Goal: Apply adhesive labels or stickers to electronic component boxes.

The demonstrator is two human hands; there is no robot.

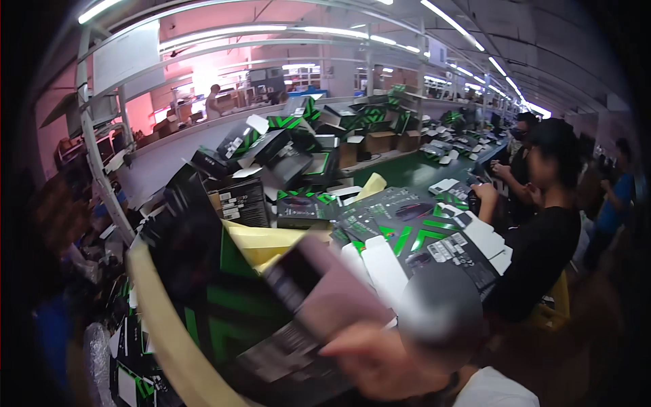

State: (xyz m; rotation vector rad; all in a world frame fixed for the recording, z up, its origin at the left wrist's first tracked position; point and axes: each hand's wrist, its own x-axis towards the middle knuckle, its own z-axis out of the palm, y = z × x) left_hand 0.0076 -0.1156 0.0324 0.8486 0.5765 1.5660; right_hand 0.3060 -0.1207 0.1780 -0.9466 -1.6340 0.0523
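My right hand [386, 363] reaches in from the lower right, near a white sleeve [495, 389]. Its fingers are curled with one digit pointing left, pressed against a cardboard box with a pinkish-grey side [346, 298]. Motion blurs both hand and box, so the exact grip is unclear. Directly left stands a large black box with green stripes [251, 305], also smeared. A round grey blur [441, 315] covers part of the area above my wrist; what it is, I cannot make out. My left hand does not show.
Black and green cartons [285, 152] lie heaped behind. Flattened printed boxes [434, 247] cover the green bench [413, 174]. A person in black [542, 237] works at the right. Yellow padding [264, 241] lies among the boxes; a pale curved edge [166, 332] runs along the left.
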